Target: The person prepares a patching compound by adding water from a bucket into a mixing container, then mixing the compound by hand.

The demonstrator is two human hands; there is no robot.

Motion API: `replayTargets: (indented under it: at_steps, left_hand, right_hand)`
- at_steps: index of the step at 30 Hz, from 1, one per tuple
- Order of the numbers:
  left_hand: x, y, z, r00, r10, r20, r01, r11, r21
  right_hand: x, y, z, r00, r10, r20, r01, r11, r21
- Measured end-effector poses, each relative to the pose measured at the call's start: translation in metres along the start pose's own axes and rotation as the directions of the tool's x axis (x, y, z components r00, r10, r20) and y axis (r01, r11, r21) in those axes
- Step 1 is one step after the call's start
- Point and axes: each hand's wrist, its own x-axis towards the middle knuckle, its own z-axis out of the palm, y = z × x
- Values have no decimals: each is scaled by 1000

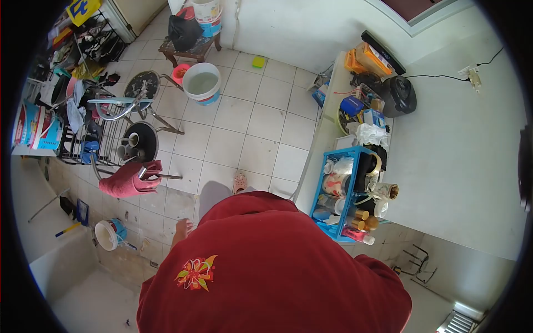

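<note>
My left hand (183, 226) hangs low beside the red shirt (277, 266), over the tiled floor. Its fingers show only in part; they look loosely apart, with nothing seen in them. Nearest to it are a pink cloth (130, 180) draped over a metal frame and a white and blue bucket (111, 233). My right hand is out of view. A foot in a pink clog (240, 182) stands on the tiles in front of the shirt.
A bucket of water (202, 83) stands ahead beside a metal-legged stool (142, 89). Along the right side, a blue rack (347, 191) holds bottles and rolls. At the left is a wire rack (111, 141). Near the back wall lies a yellow-green object (258, 61).
</note>
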Motion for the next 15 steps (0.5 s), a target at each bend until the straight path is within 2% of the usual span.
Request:
replayTargets:
  at_steps: [2,4,5,7,8,11,12,13,15]
  left_hand:
    - [-9,62,-5,998,27,-53,-27,1000,-2]
    - [-8,112,-4,998,53,-35,-52,999,5]
    - [-3,137,-3,1000,-4,21,5,999,-53]
    - [11,171,-5,994,41,100,-49,996,73]
    - [21,188,-5,992,31,119,-46,991,129]
    - [60,232,-15,987,-35,156,-6,966,257]
    - [75,250,-20,985,-59,163,10,958,288]
    - [91,269,-24,982,-84,169,27,950,312]
    - [131,306,-30,976,-126,180,58,937,344]
  right_hand:
    - [3,-28,7,1000,-2,2,2,1000,26]
    - [11,-55,8,1000,7,12,-7,999,35]
    - [16,-66,7,1000,6,15,-6,999,35]
    - [37,-80,8,999,-42,29,41,999,28]
    - [64,-68,6,987,-156,34,155,987,31]
    - [111,-62,16,981,-192,-13,192,980,52]
    - [142,-47,22,997,-68,-28,73,960,272]
    - [172,-33,28,998,56,-42,-29,875,484]
    - [144,-99,38,996,5,-90,16,973,229]
